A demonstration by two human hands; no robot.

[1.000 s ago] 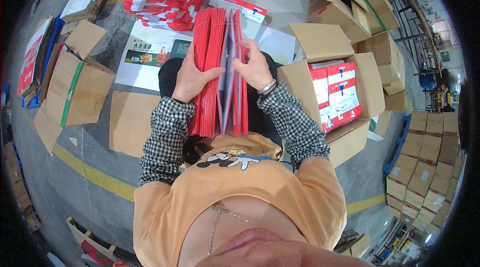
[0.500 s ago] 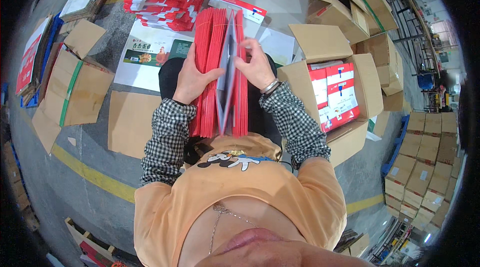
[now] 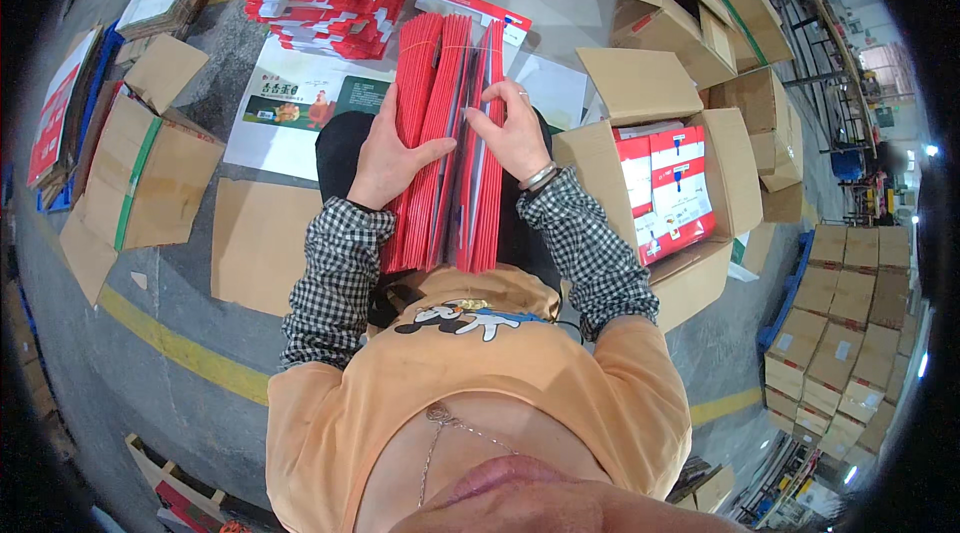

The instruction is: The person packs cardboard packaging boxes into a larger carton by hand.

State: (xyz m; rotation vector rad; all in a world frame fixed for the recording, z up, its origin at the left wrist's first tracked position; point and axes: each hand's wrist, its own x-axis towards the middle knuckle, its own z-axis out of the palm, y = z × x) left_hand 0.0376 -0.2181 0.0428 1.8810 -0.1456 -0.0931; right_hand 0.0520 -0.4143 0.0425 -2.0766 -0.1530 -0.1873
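A thick bundle of flat folded red cartons (image 3: 415,203) stands on edge across my lap, edges facing up. A thin band crosses its far end. My left hand (image 3: 383,161) grips the bundle's left side, thumb laid over the top edges. On the other side my right hand (image 3: 518,141) holds the right-hand section, with bent fingers and thumb at the carton edges. Between the two hands a narrow gap parts the cartons and shows greyish faces. The undersides of both hands' grips are hidden.
Tall piles of red-and-white flat cartons (image 3: 325,3) stand ahead on the left. An open cardboard box (image 3: 730,158) at my right holds packed red-and-white cartons. Another open box (image 3: 165,178) with green tape lies at left. Stacked brown boxes (image 3: 835,318) stand far right.
The wide gap in the middle of the bundle has narrowed, so the grey-white face shows less. The bundle's far end has shifted slightly right, and a split shows between its left sections.
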